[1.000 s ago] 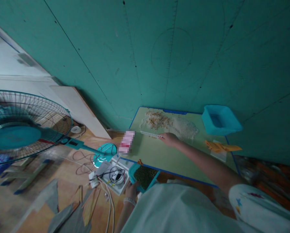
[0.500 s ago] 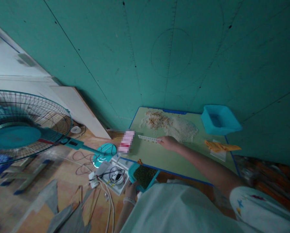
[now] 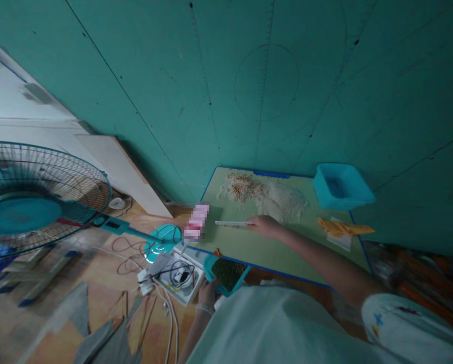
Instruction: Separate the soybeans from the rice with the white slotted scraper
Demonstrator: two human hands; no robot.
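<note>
At the centre of the head view, the right hand [image 3: 264, 226] pinched a thin white ruler [image 3: 232, 223] lying flat on the pale green, blue-edged table [image 3: 256, 248]; its markings were unreadable. At lower centre, the left hand [image 3: 207, 293] gripped a teal plastic tray [image 3: 208, 262] of dark beans.

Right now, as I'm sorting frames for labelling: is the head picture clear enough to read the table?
Head view: dim, teal cast, no glare; the wide lens curves the wall seams and tilts the scene; the grain pile and right hand holding the white strip are soft but readable; a pixelated patch hides something at the left edge of the table.
</note>
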